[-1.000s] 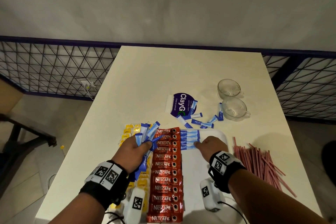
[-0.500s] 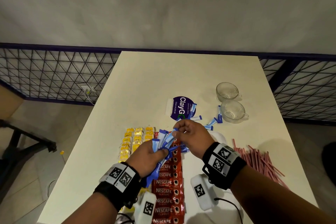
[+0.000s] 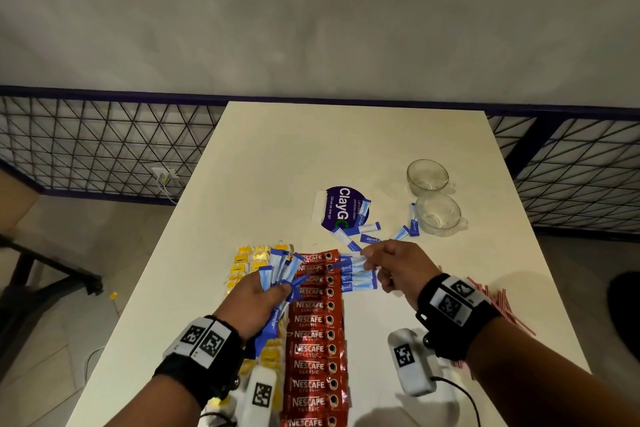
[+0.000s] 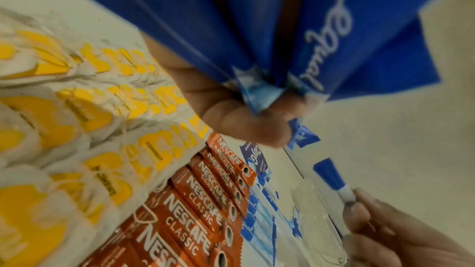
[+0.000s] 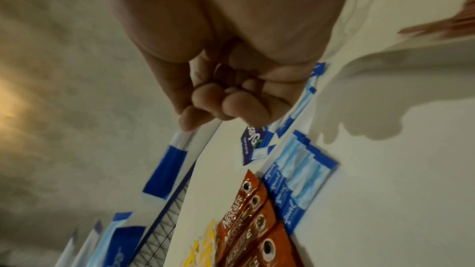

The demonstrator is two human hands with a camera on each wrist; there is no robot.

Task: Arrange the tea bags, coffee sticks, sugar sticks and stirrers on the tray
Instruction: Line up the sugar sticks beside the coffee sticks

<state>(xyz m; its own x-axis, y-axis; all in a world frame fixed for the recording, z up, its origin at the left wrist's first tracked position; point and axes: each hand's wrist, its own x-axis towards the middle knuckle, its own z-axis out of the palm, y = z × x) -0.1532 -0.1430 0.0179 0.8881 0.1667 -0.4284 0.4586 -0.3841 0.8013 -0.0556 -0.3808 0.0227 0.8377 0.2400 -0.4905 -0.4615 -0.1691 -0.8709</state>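
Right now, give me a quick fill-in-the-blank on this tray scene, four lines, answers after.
1. The left hand grips a fan of ____ sugar sticks.
2. The coffee sticks lie in a column, their wrappers coloured ____.
3. The right hand pinches one ____ stick.
4. Beyond the tray stand ____ glass cups.

Answers: blue; red; sugar; two

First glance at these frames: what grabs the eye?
The long column of red Nescafe coffee sticks down the tray's middle, yellow tea bags along its left. The left hand grips a fan of blue sugar sticks; the right hand pinches one blue sugar stick above the laid row.
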